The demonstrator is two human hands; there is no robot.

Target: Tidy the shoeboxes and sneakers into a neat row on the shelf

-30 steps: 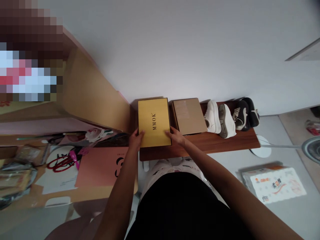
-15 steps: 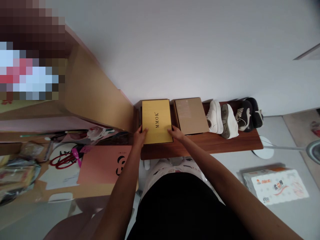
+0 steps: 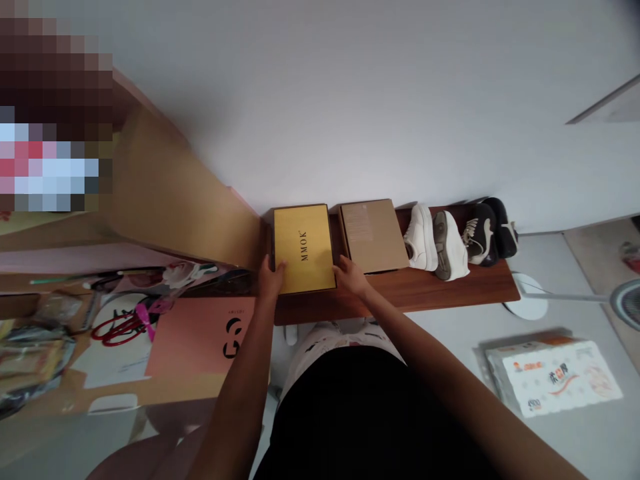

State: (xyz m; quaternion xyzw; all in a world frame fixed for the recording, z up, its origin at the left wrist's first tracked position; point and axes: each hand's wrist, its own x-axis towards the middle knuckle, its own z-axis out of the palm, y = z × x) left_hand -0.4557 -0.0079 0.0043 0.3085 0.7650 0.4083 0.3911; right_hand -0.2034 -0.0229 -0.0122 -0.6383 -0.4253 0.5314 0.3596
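The person had a gold MMOK box [image 3: 303, 250] held between both hands, the left hand [image 3: 273, 280] and right hand [image 3: 351, 277] curled onto its near corners. It sat flat on a dark wood bench [image 3: 450, 295], just left of a plain kraft box [image 3: 374, 235], with white sneakers [image 3: 436, 243] farther right.

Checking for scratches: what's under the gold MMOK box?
The gold MMOK box rests on a brown wooden board; the wood beneath it is covered, so unseen.

Head camera looks forward and down, close above left hand [image 3: 273, 280] and right hand [image 3: 351, 277].
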